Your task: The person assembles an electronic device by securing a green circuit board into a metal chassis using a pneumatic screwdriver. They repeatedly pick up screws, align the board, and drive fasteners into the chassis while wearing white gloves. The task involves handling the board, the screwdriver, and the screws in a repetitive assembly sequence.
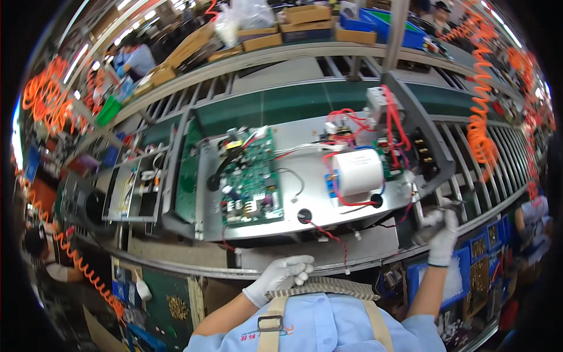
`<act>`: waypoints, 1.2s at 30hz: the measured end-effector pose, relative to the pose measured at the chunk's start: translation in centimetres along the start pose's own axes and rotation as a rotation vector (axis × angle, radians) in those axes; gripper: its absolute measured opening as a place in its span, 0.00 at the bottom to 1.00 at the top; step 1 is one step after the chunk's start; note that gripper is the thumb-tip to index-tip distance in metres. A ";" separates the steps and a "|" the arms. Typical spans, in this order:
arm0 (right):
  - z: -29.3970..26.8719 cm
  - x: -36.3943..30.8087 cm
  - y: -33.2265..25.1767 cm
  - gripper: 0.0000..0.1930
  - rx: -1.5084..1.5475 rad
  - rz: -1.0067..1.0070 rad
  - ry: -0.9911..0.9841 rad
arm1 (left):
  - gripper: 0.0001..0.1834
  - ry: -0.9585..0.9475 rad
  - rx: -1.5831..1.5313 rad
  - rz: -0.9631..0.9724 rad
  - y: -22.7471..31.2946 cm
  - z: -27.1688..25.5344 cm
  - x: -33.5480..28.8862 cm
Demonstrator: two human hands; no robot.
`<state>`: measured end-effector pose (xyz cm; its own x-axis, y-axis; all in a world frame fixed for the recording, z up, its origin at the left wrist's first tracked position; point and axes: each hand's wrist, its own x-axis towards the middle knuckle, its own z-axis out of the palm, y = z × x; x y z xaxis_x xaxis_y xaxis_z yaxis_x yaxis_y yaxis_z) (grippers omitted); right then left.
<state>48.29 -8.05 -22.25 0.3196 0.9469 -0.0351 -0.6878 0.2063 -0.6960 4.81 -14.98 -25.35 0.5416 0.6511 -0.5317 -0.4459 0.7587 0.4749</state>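
On the conveyor line, at centre: a grey sheet-metal chassis lay flat across the rollers, electronics facing up.
Circuit board: a green rectangular board, densely populated and matt, sat at nine o'clock on the chassis.
Capacitor: a white cylinder, smooth and lying on its side, sat at three o'clock on the chassis, in a blue bracket.
Wiring: thin, glossy red wires looped about the capacitor and ran up to a terminal block at one o'clock; one red lead trailed loose off the near edge at six o'clock.
Left hand: the left hand, in a white knit glove, rested at six o'clock on the rail of the line, fingers curled loosely, gripping nothing that showed.
Right hand: the right hand, also gloved in white, was at four o'clock beside the chassis corner, closed around a small dark item too blurred to identify.
Progress, judged: board, capacitor and most wiring looked fitted; the trailing lead suggested connections were left to make.
Neighbouring unit: a second grey chassis lay at nine o'clock on the line.
Surroundings: orange coiled air hoses hung at two o'clock; cardboard boxes stood at twelve.
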 end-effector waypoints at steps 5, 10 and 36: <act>12.6 -3.9 -5.0 0.26 0.140 -0.298 -0.576 | 0.15 -0.179 -0.180 0.081 0.7 0.0 -0.6; 22.8 -8.0 1.0 0.26 0.040 -0.373 -0.666 | 0.16 -0.226 -0.098 0.191 2.8 2.1 -2.2; 26.1 -8.8 7.2 0.25 0.137 -0.185 -0.669 | 0.15 -0.178 -0.453 0.351 2.4 2.4 -3.9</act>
<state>23.54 -8.50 -8.23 0.0005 0.8325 0.5540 -0.7509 0.3662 -0.5496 3.30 -15.71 -20.46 0.4003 0.8809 -0.2525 -0.8581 0.4571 0.2341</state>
